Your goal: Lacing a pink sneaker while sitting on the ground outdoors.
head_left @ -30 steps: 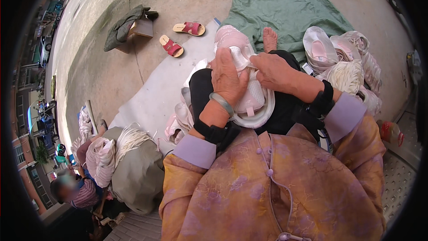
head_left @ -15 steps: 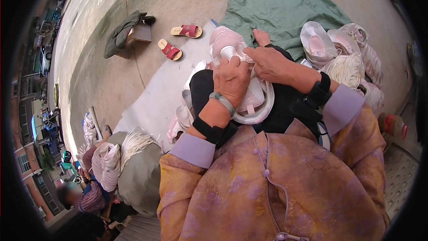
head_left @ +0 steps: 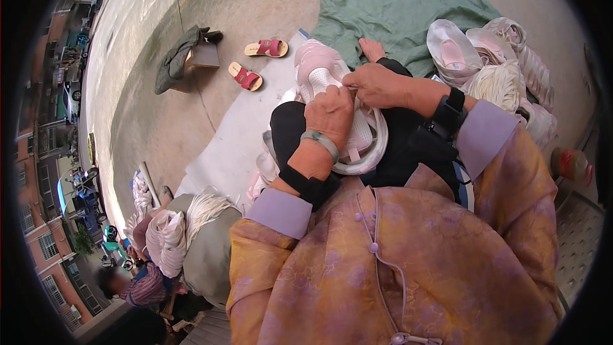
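A pink and white sneaker (head_left: 313, 62) rests across my dark-trousered lap, its toe pointing away and its white-rimmed opening toward me. My left hand (head_left: 329, 112) is closed over the middle of the shoe, by the lace area, fingers curled in. From the right, my right hand (head_left: 378, 85) meets it there, fingertips pinched together close to the left knuckles. Whatever the fingertips hold is hidden; a bit of white shows between the hands. Another pale pink shoe (head_left: 260, 176) lies partly hidden left of my lap.
Several pink and white shoes (head_left: 454, 51) and a bundle of cream laces (head_left: 495, 94) lie to the right. A green cloth (head_left: 396, 13) spreads ahead. Red sandals (head_left: 245, 76) and a draped box (head_left: 203, 55) stand left. More laces (head_left: 205, 212) hang near a seated person (head_left: 145, 286).
My right hand's extended index finger has curled into a pinch, close to the left hand. Both hands and the shoe have shifted slightly left in view.
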Tool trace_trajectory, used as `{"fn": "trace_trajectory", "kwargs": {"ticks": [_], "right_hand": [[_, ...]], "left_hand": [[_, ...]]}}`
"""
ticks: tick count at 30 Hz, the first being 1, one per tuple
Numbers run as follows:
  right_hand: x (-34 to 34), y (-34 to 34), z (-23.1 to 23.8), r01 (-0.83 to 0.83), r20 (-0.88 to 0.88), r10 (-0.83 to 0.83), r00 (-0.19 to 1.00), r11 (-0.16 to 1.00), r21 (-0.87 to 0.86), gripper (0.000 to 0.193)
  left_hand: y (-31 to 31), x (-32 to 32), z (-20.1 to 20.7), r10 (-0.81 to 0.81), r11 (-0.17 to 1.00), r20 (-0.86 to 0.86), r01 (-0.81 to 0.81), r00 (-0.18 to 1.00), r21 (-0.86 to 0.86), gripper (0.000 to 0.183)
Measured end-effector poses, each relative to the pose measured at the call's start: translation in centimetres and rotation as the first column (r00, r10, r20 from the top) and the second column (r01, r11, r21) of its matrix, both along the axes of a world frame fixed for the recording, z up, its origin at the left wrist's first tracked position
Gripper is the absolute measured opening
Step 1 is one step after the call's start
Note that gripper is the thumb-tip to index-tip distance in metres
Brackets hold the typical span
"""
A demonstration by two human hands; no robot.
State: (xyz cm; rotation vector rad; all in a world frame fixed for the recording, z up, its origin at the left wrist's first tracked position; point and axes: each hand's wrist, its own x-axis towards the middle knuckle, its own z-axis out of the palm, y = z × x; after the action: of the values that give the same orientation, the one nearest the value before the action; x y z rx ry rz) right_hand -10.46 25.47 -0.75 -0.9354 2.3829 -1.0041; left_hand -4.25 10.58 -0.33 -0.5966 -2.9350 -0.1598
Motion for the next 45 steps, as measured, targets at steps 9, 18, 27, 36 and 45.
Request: {"fn": "trace_trajectory", "kwargs": {"ticks": [9,18,27,36,45], "right_hand": [[2.7,0.5,1.1,0.264,-0.031,-0.266,0.964,0.963,-0.055,0.02],[7.3,-0.6,-0.6,0.507,-0.135,-0.531,0.836,0.843,-0.178,0.028],[8.1,0.8,-2.3,0.393,-0.379,-0.469,0.798,0.881,-0.264,0.028],[7.6,1.1,-0.6,0.358,-0.318,-0.45,0.834,0.882,-0.307,0.029],[4.6,0.7,-0.3,0.586,0.176,-0.56,0.809,0.751,-0.303,0.017]], "left_hand": [[0.0,0.1,0.6,0.05,0.993,0.05,-0.055,0.998,0.103,0.008],[-2.1,3.1,3.8,0.031,0.993,-0.033,-0.027,0.999,0.113,0.007],[-30.8,20.2,0.0,0.702,0.68,-0.079,-0.7,0.707,-0.219,0.014],[-30.7,18.5,2.2,0.742,-0.184,0.605,-0.779,0.29,0.599,0.021],[-29.1,11.9,13.0,0.15,-0.471,0.263,-0.165,0.953,0.867,0.016]]}}
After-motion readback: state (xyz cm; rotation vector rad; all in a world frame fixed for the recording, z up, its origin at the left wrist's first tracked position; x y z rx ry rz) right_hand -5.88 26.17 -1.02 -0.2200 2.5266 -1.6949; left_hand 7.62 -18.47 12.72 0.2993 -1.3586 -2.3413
